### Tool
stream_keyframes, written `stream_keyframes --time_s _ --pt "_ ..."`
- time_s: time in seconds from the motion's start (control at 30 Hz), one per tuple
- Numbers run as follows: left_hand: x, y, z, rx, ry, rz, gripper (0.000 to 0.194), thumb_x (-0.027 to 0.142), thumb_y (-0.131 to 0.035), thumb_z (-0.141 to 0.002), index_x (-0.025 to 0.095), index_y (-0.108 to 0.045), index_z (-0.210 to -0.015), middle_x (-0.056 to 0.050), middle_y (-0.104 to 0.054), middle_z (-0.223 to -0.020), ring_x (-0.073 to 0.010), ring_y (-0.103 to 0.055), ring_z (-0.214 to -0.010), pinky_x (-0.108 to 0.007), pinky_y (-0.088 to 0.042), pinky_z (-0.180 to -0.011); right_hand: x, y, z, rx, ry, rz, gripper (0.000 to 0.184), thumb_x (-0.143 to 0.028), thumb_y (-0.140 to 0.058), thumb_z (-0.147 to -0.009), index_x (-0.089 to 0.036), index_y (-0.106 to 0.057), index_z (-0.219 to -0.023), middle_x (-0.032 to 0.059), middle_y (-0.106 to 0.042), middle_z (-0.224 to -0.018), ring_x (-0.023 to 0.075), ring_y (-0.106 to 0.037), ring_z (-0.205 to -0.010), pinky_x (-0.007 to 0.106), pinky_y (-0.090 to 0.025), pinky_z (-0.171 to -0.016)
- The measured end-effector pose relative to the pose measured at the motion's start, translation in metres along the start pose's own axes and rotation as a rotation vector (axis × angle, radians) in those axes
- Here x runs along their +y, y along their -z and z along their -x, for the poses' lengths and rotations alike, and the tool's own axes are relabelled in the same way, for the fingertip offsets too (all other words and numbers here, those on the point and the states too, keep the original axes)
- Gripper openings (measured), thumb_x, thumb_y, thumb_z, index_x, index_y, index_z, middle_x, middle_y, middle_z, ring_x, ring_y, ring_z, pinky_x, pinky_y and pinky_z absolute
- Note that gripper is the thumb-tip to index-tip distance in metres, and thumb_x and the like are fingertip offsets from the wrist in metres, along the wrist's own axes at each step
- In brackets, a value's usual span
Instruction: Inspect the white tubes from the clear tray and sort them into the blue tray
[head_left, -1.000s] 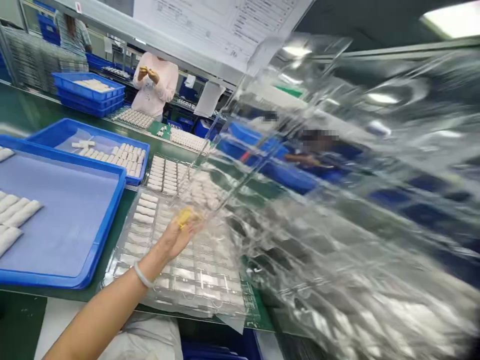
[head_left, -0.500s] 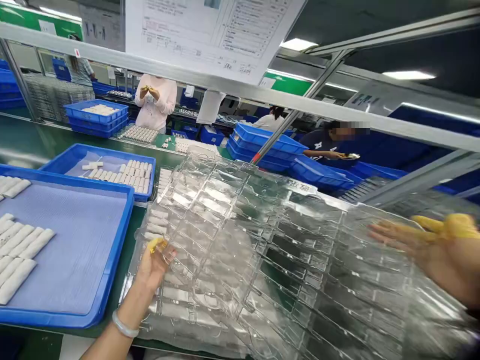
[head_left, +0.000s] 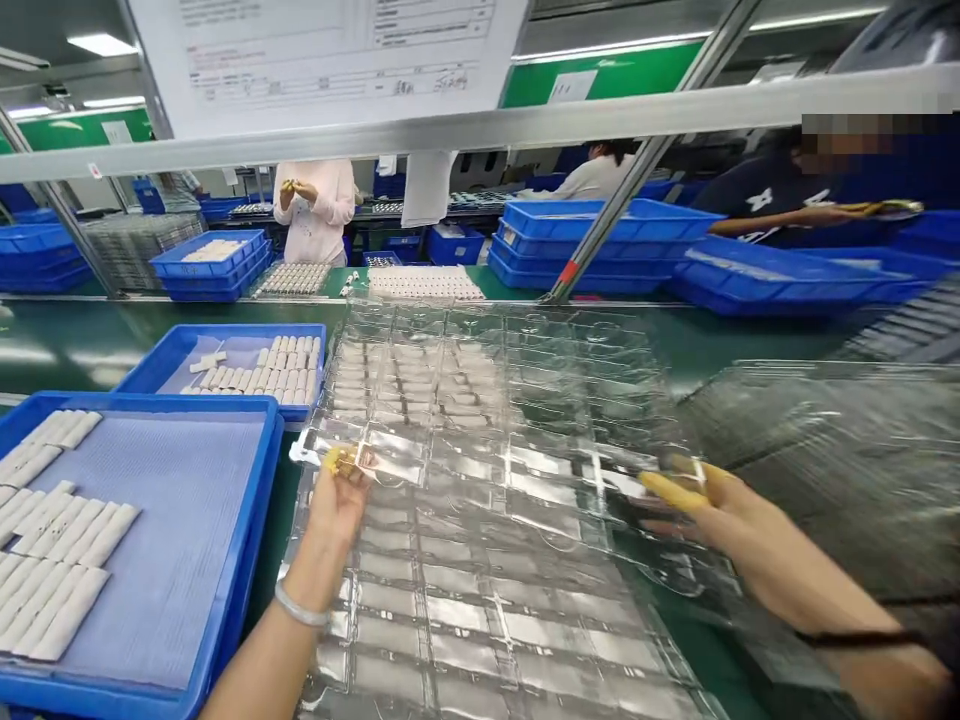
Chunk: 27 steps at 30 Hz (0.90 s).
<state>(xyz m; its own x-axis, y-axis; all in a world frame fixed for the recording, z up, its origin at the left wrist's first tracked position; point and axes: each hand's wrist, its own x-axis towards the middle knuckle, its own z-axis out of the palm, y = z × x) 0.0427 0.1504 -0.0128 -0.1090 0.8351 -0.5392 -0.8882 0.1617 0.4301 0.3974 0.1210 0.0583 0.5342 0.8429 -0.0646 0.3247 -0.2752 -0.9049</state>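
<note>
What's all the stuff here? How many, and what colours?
Compartmented clear plastic tray: one, see-through, centre
Filled clear trays: uncountable, see-through, beneath
Shallow plastic bins: several, blue, left and back
Soft-looking rolls: many, white, in bins and trays
Stacked clear trays: uncountable, greyish, right
Worktop: green, below
Metal frame: silver, across top
Printed sheet: one, white, top
Co-workers: four visible, varied clothes, back
Left hand: one, yellow-tipped, holding centre tray
Right hand: one, yellow-tipped, tray's right side
</note>
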Motion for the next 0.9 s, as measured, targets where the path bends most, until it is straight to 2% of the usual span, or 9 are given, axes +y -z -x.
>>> stream_keyframes --time_s 0.1,0.2,0.3,0.37,0.43,0.5,0.63,0.77,0.9 --pt "0.012 -0.014 -0.013 -0.016 -0.114 -0.066 0.017 0.025 -0.051 -0.093 0.017 -0.06 -0.081 -0.007 -0.07 -0.082 -0.0177 -0.072 -0.077 -0.032 -0.058 -0.075 -0.015 -0.022 -0.018 -0.073 -0.099 -0.158 0.024 -0.012 -0.059 -0.076 -0.017 -0.056 -0.1 0.0123 -0.067 -0.098 0.0159 -0.067 -0.07 0.024 -0.057 -0.056" --pt "0.03 -0.017 -0.028 0.037 -0.296 -0.145 0.006 0.022 -0.053 -0.091 0.02 -0.057 -0.087 -0.001 -0.066 -0.079 -0.0143 -0.07 -0.076 -0.032 -0.057 -0.079 -0.021 -0.035 -0.051 -0.121 -0.056 -0.156 0.024 -0.01 -0.05 -0.087 -0.012 -0.055 -0.11 0.0169 -0.066 -0.107 0.0132 -0.066 -0.07 0.024 -0.055 -0.059" --pt "0.042 -0.013 -0.044 0.098 -0.427 -0.297 0.003 0.018 -0.058 -0.088 0.019 -0.055 -0.087 0.002 -0.062 -0.075 -0.0096 -0.066 -0.071 -0.027 -0.054 -0.079 -0.025 -0.048 -0.091 -0.186 -0.025 -0.1 0.023 -0.014 -0.05 -0.093 -0.008 -0.056 -0.114 0.0151 -0.065 -0.106 0.0111 -0.064 -0.07 0.024 -0.053 -0.062" --pt "0.045 -0.011 -0.056 0.12 -0.446 -0.453 0.003 0.016 -0.06 -0.087 0.017 -0.057 -0.087 0.001 -0.061 -0.076 -0.0091 -0.064 -0.07 -0.027 -0.054 -0.078 -0.026 -0.058 -0.118 -0.222 -0.005 -0.039 0.024 -0.02 -0.052 -0.096 -0.01 -0.058 -0.116 0.0102 -0.065 -0.105 0.0109 -0.064 -0.074 0.025 -0.054 -0.067" --pt "0.046 -0.012 -0.069 0.138 -0.436 -0.639 0.007 0.019 -0.061 -0.089 0.014 -0.06 -0.093 -0.001 -0.064 -0.084 -0.0109 -0.064 -0.073 -0.029 -0.055 -0.076 -0.027 -0.07 -0.146 -0.246 0.01 0.04 0.027 -0.03 -0.053 -0.097 -0.014 -0.059 -0.118 0.0073 -0.064 -0.11 0.0146 -0.065 -0.087 0.032 -0.057 -0.075" --pt "0.048 -0.015 -0.081 0.15 -0.423 -0.837 0.02 0.027 -0.061 -0.091 0.013 -0.062 -0.106 -0.005 -0.066 -0.1 -0.0152 -0.065 -0.085 -0.034 -0.056 -0.078 -0.027 -0.081 -0.172 -0.257 0.02 0.129 0.031 -0.035 -0.053 -0.097 -0.015 -0.059 -0.121 0.008 -0.063 -0.117 0.0186 -0.065 -0.099 0.038 -0.057 -0.083" --pt "0.055 -0.022 -0.104 0.164 -0.417 -1.217 0.037 0.035 -0.06 -0.092 0.016 -0.058 -0.124 -0.01 -0.061 -0.124 -0.0227 -0.063 -0.105 -0.044 -0.055 -0.088 -0.019 -0.099 -0.215 -0.239 0.035 0.325 0.036 -0.036 -0.06 -0.093 -0.017 -0.058 -0.124 0.0093 -0.061 -0.124 0.0215 -0.063 -0.104 0.043 -0.056 -0.087" --pt "0.058 -0.023 -0.117 0.179 -0.379 -1.591 0.038 0.036 -0.06 -0.092 0.016 -0.057 -0.125 -0.011 -0.06 -0.126 -0.0232 -0.062 -0.107 -0.045 -0.054 -0.089 0.001 -0.113 -0.229 -0.172 0.084 0.515 0.036 -0.036 -0.059 -0.094 -0.017 -0.058 -0.124 0.0096 -0.06 -0.126 0.0221 -0.062 -0.107 0.044 -0.055 -0.09" --pt "0.054 -0.029 -0.113 0.187 -0.33 -1.928 0.038 0.035 -0.06 -0.092 0.017 -0.057 -0.126 -0.011 -0.06 -0.127 -0.0235 -0.062 -0.108 -0.045 -0.054 -0.09 0.024 -0.134 -0.211 -0.115 0.201 0.685 0.037 -0.037 -0.059 -0.094 -0.017 -0.057 -0.125 0.0099 -0.06 -0.126 0.0228 -0.062 -0.108 0.045 -0.054 -0.091"
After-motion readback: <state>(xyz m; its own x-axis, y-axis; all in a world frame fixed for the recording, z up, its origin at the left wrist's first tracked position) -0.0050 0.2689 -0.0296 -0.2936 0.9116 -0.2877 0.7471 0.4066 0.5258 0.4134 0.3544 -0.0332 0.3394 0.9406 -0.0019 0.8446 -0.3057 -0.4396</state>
